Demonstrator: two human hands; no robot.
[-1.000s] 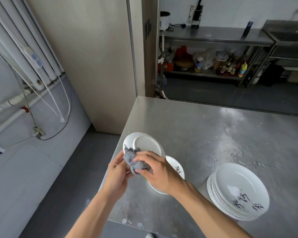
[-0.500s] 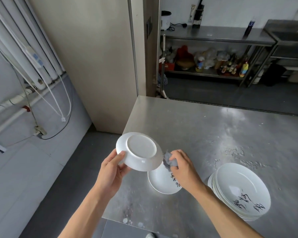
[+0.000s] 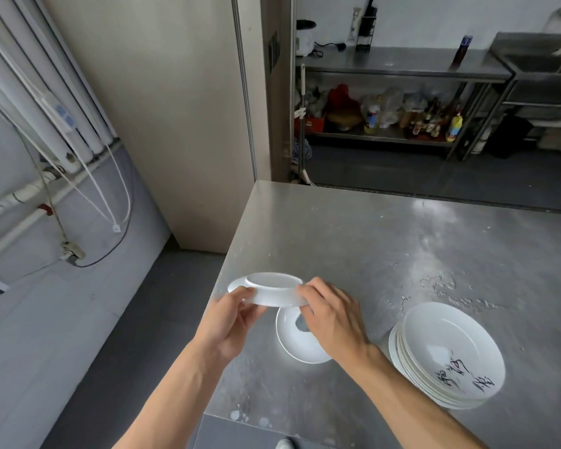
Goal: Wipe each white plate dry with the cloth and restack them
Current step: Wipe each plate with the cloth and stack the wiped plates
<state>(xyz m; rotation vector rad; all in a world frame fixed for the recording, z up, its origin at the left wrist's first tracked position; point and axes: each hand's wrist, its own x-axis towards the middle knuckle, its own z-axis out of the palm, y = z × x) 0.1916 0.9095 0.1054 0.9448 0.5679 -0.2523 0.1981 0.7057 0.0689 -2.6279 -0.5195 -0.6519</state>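
Observation:
Both hands hold one white plate [image 3: 272,291] upside down and nearly level above the steel table [image 3: 370,247]. My left hand [image 3: 237,315] pinches its left rim. My right hand [image 3: 334,319] grips its right rim. Directly below lies a single white plate [image 3: 297,350], face up on the table. A small bit of the grey cloth [image 3: 301,324] shows under my right hand, over that lower plate; whether the hand holds it I cannot tell. At the right stands a stack of white plates [image 3: 450,354] with black writing on the top one.
Water drops [image 3: 434,283] lie on the table behind the stack. The table's left edge [image 3: 227,264] and near edge are close to the held plate, with grey floor beyond. Steel shelves with bottles [image 3: 412,121] stand far behind.
The plate has turned from tilted, held by my left hand alone, to nearly level. My right hand has left the lower plate and taken the held plate's right rim.

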